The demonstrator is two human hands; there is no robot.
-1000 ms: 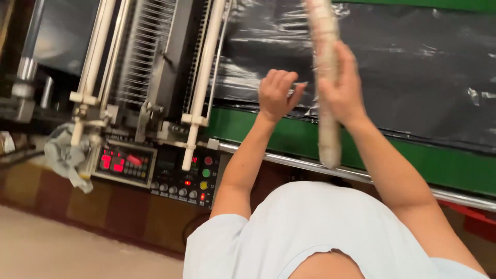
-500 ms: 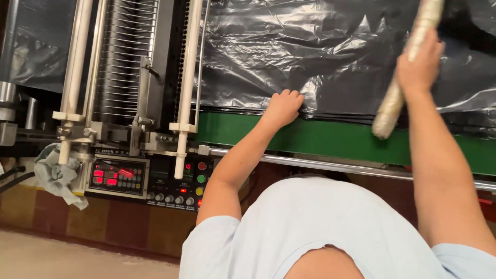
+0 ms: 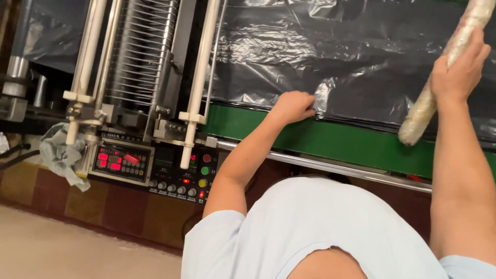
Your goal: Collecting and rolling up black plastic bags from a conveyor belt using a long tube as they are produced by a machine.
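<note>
Black plastic sheet (image 3: 361,62) lies under left hand (image 3: 293,107); right hand (image 3: 457,72) grips roll (image 3: 444,72).

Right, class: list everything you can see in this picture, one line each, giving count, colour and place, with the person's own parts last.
plastic sheet: one, black, wrinkled, spread over the machine bed, top right.
green band: one, green, along the bed's front edge.
steel bar: one, silver, below the green band.
white rods: at least three, cream, upright at left.
control panel: one, black with red displays and coloured buttons, lower left.
rag: one, grey, hanging beside the panel.
roll: one, pale, wrapped in clear film, right.
shirt: one, light blue, bottom.
left hand: on the sheet's edge.
right hand: gripping the roll.
</note>
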